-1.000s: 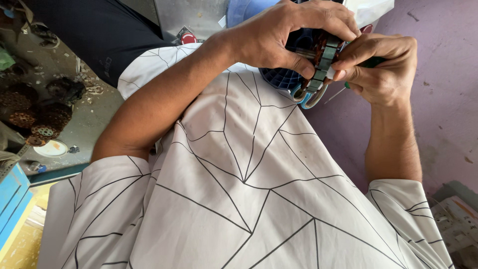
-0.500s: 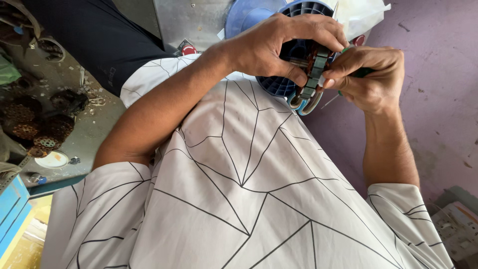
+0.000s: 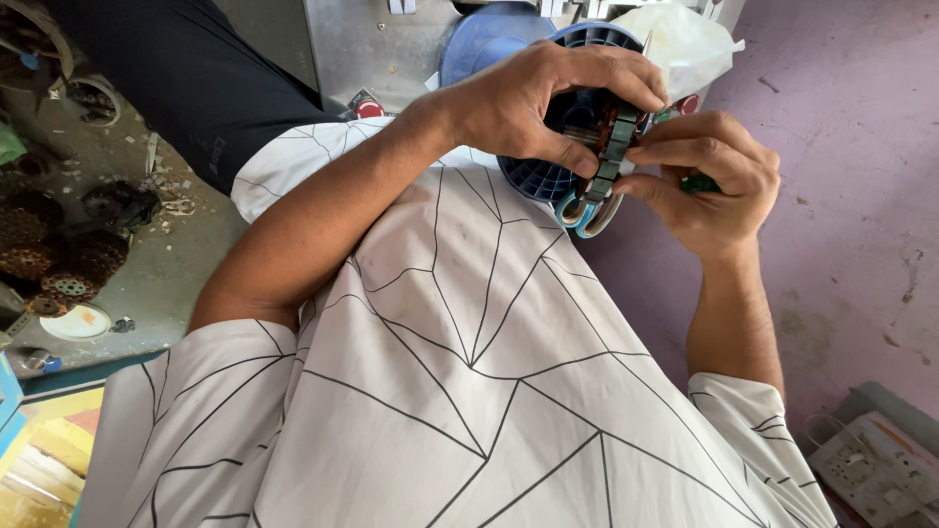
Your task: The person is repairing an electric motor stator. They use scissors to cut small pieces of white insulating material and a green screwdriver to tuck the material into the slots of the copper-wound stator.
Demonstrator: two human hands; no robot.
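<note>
Gripping the motor stator (image 3: 608, 147) from above with left hand (image 3: 548, 93), right hand (image 3: 709, 176) pinching its edge plus a green tool (image 3: 700, 183), still up at chest level over blue fan housing (image 3: 533, 176), hands barely shifted from before

stator core (image 3: 608, 156): mostly hidden behind fingers (image 3: 597, 73)
green tool (image 3: 700, 183): only tip shows
plastic bag (image 3: 685, 44): cut by top edge
</note>
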